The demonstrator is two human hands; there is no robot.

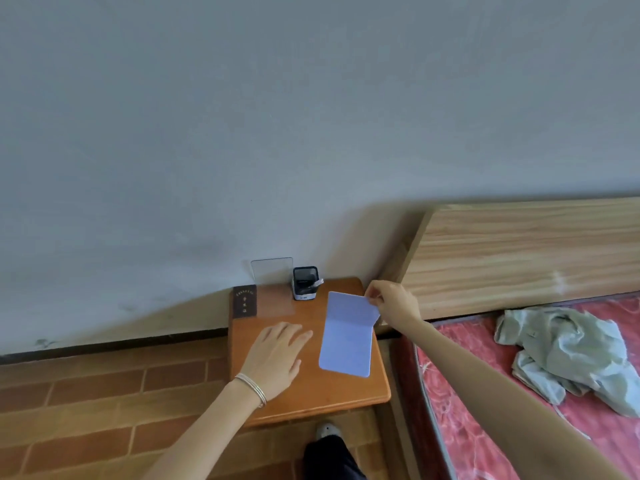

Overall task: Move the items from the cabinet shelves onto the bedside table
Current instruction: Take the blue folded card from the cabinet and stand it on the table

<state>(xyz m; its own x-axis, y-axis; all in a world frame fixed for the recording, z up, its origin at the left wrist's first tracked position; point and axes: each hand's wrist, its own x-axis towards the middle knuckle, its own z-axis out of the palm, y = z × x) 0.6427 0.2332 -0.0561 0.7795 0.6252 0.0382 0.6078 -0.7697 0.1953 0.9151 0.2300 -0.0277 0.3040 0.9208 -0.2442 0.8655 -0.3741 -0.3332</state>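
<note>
The wooden bedside table (332, 393) stands against the grey wall. A light blue folded sheet (346, 336) lies on its right half; my right hand (388, 299) pinches the sheet's far right corner. My left hand (277, 355) rests flat, fingers spread, on the tabletop just left of the sheet. At the back of the table are a dark brown booklet (245, 301), a clear plastic sheet (273, 285) leaning on the wall, and a small black and white holder (305, 284). The cabinet is out of view.
A bed with a wooden headboard (519, 251) and red patterned mattress (485, 393) adjoins the table on the right, with a crumpled pale green cloth (568, 351) on it. The floor (86, 410) is brown brick tile. My shoe (327, 431) shows below the table's front edge.
</note>
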